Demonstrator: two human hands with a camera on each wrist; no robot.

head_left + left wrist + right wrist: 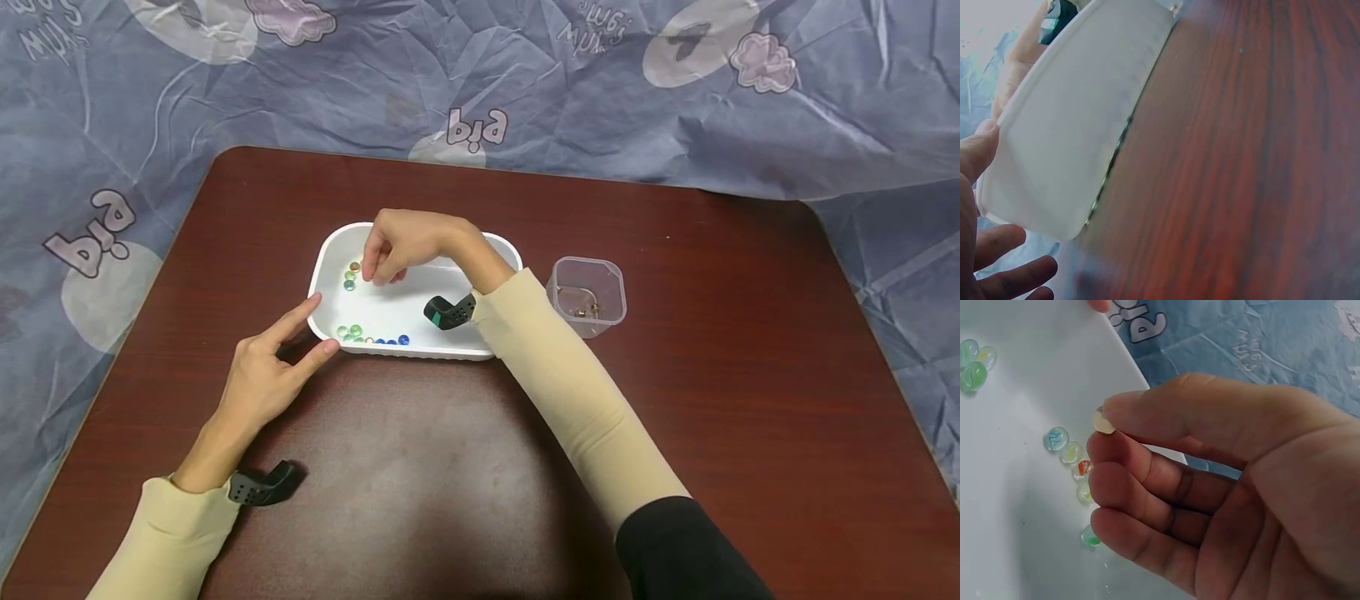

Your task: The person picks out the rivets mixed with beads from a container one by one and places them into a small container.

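Observation:
My right hand (411, 242) is over the left half of a white tray (442, 352). Between thumb and forefinger it pinches a small, shiny gold-coloured piece (1105, 422); most of that piece is hidden. Just beneath, several glass marbles (1056, 439) lie in a row on the tray floor. My left hand (262, 371) is at the tray's near left corner, with thumb and forefinger spread and touching the rim. Its other fingers (1019, 278) are apart from the tray in the left wrist view. Green and blue marbles (403, 340) lie along the tray's near wall.
To the right of the tray stands a clear plastic box (609, 318) with a few small gold-coloured pieces (581, 313) inside. Both stand on a dark red wooden table (712, 375). A blue printed cloth (525, 100) hangs behind the table.

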